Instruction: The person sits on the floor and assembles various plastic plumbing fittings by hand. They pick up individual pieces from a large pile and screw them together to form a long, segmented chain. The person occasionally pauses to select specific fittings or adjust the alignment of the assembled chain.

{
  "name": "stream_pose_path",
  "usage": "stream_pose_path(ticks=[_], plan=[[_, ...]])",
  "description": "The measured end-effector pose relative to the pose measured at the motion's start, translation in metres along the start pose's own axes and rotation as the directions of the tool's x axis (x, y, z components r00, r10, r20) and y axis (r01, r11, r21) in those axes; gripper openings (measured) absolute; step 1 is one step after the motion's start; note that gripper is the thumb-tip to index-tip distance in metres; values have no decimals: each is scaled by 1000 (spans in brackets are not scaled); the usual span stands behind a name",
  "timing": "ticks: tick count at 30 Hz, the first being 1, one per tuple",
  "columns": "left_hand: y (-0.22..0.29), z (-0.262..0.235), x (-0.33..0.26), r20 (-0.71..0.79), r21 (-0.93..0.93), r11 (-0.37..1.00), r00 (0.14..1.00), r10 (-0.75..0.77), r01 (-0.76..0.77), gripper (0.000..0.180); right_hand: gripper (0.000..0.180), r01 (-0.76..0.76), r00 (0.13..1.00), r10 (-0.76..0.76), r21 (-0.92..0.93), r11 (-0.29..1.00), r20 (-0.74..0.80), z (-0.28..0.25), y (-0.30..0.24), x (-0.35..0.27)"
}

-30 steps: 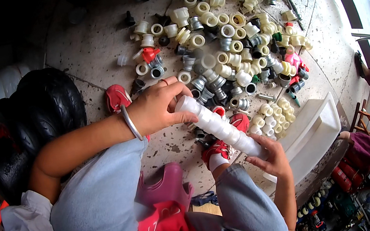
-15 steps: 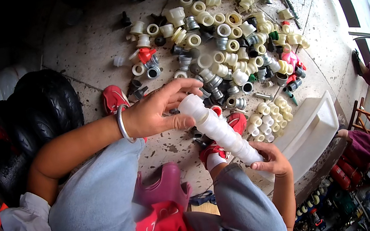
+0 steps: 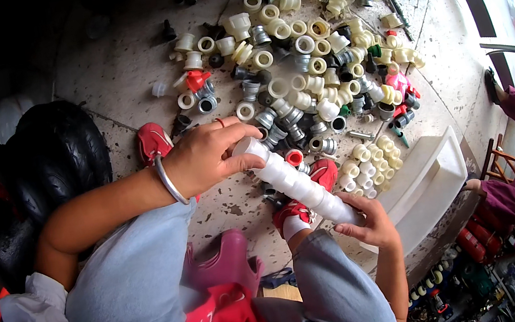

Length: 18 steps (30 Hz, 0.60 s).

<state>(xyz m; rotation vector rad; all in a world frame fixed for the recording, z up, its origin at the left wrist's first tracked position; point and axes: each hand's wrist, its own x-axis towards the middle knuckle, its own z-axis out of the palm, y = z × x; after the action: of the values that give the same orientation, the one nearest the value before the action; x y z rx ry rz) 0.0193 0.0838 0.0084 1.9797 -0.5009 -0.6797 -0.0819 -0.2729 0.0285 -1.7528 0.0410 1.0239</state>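
White fitting stack [image 3: 294,182] spans between left hand [image 3: 206,155] and right hand [image 3: 365,225], both grips closed on its ends.

1. One head-worn fisheye view looks steeply down from above the person's lap.
2. It faces the floor [image 3: 121,68] ahead, littered with fittings [image 3: 316,64].
3. Hands sit near, mid-frame; edges bend toward the dark rim.

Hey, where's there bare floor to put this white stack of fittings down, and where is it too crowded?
Bare concrete lies left of the fittings pile, between it and the black tyres, and beyond the red shoe. A smaller patch lies below the left hand, beside the stack. The white tray, right of the right hand, looks empty. The pile itself is crowded.
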Motion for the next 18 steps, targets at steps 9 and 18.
stream_pose_path(ticks=[9,18], plan=[[1,-4,4,127,-287,948,975,180,-138,37,57,-263,931,93,474,840,353,-8,18,-4],[-7,-2,4,207,-481,868,945,253,-127,53,59,-293,896,-14,615,732,444,-6,20,-3]])
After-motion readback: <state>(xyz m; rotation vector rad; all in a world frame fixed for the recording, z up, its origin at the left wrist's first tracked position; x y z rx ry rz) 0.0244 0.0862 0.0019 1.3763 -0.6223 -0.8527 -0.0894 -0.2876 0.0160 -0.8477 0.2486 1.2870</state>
